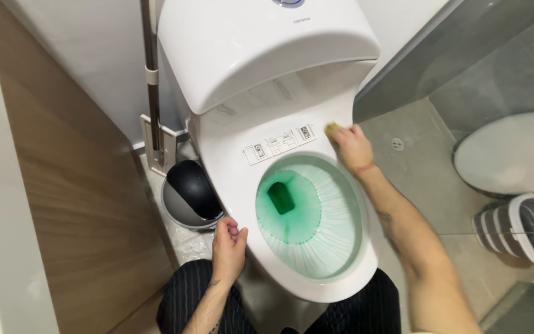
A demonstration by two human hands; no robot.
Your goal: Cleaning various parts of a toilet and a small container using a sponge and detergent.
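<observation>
Clearly, wiping is the step in hand: the white toilet (316, 284) stands with its lid raised and its bowl full of green-tinted water (307, 213). Along the rim's far right edge, the right hand (350, 148) clenches a small yellow sponge (331, 128), pressed against the porcelain near the hinge. The left hand (228, 244) rests loosely curled and empty at the rim's near left side. Next, I judge, the sponge needs steady pressure along the rim's curve.
</observation>
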